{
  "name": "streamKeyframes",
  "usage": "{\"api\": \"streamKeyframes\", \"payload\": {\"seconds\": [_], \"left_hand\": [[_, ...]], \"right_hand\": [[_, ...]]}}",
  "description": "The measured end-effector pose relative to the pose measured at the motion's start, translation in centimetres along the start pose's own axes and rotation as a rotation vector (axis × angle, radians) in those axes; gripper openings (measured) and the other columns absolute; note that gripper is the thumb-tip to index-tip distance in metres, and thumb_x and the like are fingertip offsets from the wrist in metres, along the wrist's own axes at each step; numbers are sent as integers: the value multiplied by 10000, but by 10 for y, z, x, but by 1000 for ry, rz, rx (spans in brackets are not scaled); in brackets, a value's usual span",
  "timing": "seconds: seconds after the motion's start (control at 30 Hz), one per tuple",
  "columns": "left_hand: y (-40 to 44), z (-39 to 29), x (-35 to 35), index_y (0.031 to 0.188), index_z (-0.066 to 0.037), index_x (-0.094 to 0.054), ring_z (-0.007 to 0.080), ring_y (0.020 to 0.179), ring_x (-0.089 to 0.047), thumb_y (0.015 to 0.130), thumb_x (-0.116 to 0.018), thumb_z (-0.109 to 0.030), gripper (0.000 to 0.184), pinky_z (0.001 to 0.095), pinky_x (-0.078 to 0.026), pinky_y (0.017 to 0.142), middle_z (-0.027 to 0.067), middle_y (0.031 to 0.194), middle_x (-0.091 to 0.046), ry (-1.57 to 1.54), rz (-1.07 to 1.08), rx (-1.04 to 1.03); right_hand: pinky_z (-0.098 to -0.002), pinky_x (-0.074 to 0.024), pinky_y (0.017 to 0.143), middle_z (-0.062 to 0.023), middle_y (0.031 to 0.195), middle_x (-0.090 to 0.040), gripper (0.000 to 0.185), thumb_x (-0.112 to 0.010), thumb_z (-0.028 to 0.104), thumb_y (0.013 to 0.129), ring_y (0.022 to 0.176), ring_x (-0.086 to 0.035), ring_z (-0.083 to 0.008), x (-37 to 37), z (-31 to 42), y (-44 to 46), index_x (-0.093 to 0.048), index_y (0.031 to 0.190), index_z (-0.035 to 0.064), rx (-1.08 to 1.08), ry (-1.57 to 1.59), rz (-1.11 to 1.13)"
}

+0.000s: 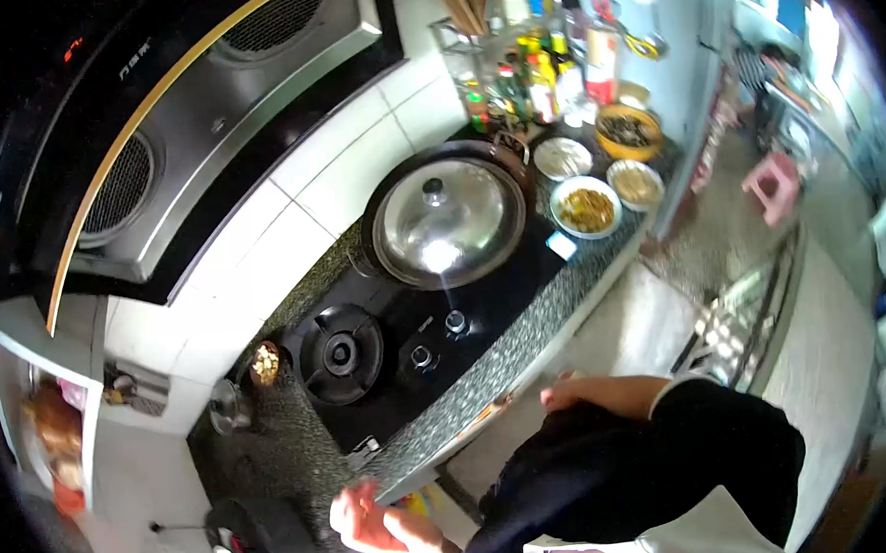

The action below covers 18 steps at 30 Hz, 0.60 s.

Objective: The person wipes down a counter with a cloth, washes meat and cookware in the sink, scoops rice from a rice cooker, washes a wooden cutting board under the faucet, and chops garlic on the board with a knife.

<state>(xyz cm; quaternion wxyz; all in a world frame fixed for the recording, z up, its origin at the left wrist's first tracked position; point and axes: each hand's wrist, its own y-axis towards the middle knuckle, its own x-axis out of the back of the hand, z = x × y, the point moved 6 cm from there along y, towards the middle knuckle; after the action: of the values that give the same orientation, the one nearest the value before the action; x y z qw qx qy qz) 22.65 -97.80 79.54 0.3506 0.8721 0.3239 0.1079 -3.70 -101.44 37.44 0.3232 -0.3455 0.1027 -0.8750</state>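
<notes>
My left hand (373,523) hangs at the front edge of the granite counter, in front of the stove's near left corner. Its fingers are smeared by motion, and no object shows in it. Further right, my right hand (559,393) is near the counter's front edge below the stove; the arm's angle hides its fingers. A large wok (369,242) sits on the right burner of the black gas stove (495,314), covered by a domed metal lid (450,216) with a black knob. The left burner (341,353) is bare, and two control knobs (454,322) face me.
Right of the wok stand a bowl of yellow-brown food (586,208), further bowls and an orange bowl (628,132). Bottles (543,81) crowd the back corner. A range hood (214,118) overhangs the stove. A dark pot (261,539) is at lower left. A person (763,69) is beyond the doorway.
</notes>
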Motion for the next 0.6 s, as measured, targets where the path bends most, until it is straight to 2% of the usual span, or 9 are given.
{"api": "streamKeyframes", "payload": {"seconds": [0.03,0.1,0.17,0.2,0.23,0.33,0.4,0.47,0.6], "left_hand": [[-8,3,-28,1080,16,-453,237,918,-516,856,-521,-171,300,369,-467,779,161,1105,-445,-105,137,-22],[-23,2,-78,1035,5,-522,268,943,-514,793,-582,-147,292,389,-415,856,142,1030,-511,161,329,-244],[-41,6,-126,988,-24,-559,301,936,-528,693,-655,-87,317,388,-420,836,159,1011,-572,385,496,-238],[-54,12,-141,983,-43,-573,305,913,-545,655,-674,-53,343,385,-439,800,151,1018,-579,412,534,-230],[-71,24,-149,986,-34,-563,281,951,-543,650,-667,21,356,370,-435,813,151,1032,-577,358,562,-153],[-92,28,-132,978,-57,-580,317,893,-572,683,-684,-72,313,373,-465,763,157,1037,-567,554,536,-138],[-121,41,-90,998,-70,-578,316,889,-570,698,-676,-65,316,367,-474,756,136,1024,-558,661,433,60],[-157,53,-42,1019,-76,-571,286,878,-577,732,-662,-63,302,341,-483,739,118,1001,-547,718,236,268],[-274,105,39,1053,-54,-551,138,811,-585,848,-614,-109,222,258,-501,680,51,953,-574,185,-390,895]], "right_hand": [[-393,-453,767,-139,828,-628,320,-566,362,802,816,-601,-309,26,-15,-28,-599,949,80,-86,-18,65],[-410,-454,742,-157,802,-631,347,-555,380,805,779,-601,-329,-2,-170,-10,-609,888,47,-16,11,-52],[-454,-447,778,-201,975,-605,302,-499,312,849,931,-571,-346,80,-146,-79,-618,933,48,-20,-348,287],[-471,-452,745,-187,915,-610,293,-486,324,864,878,-570,-358,95,-185,-95,-625,882,66,-138,-262,258],[-434,-460,736,-151,929,-631,315,-492,343,879,852,-591,-308,83,-250,-99,-650,843,73,209,-679,355],[-403,-461,781,-97,970,-631,260,-553,318,865,892,-587,-263,141,-324,-102,-646,888,76,-232,-358,427],[-390,-464,773,-95,954,-633,245,-573,298,855,878,-587,-247,164,-302,-74,-641,904,68,-446,-99,316],[-376,-467,766,-93,939,-634,234,-592,277,846,864,-586,-231,159,-266,-35,-635,919,59,-404,-24,309],[-350,-473,751,-88,909,-637,229,-630,237,828,835,-585,-198,118,-173,24,-624,949,42,-223,-7,400]]}}
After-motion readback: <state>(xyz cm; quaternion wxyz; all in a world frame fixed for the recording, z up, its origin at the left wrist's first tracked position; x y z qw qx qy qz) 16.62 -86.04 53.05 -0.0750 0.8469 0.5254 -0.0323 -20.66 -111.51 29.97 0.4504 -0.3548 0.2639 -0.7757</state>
